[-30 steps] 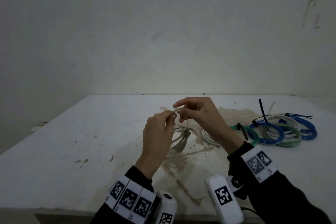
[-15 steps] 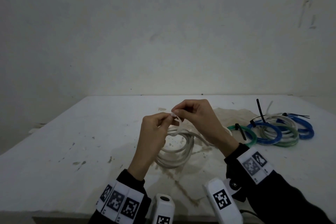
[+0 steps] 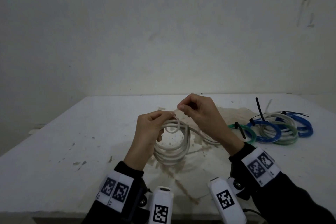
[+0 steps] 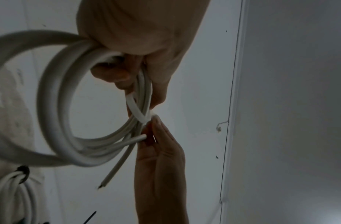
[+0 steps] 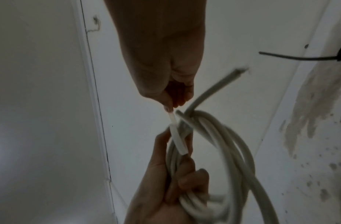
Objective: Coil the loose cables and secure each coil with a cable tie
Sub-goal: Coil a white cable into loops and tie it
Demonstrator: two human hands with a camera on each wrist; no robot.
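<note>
A coil of white cable hangs upright over the middle of the table. My left hand grips its top left, fingers curled round the strands, and its thumb and forefinger steady the head of a white cable tie. The tie loops loosely round the coil's top. My right hand pinches the tie's tail just above and to the right of the left hand. Two cut cable ends stick out near the tie.
Tied coils lie at the table's right: green, blue, grey-green and a second blue coil, with black tie tails standing up. Another white coil lies under my right forearm. A brown stain marks the table.
The coil has turned from edge-on to face me and hangs lower. My right hand has drawn the tie's tail up and to the right, away from the left hand.
</note>
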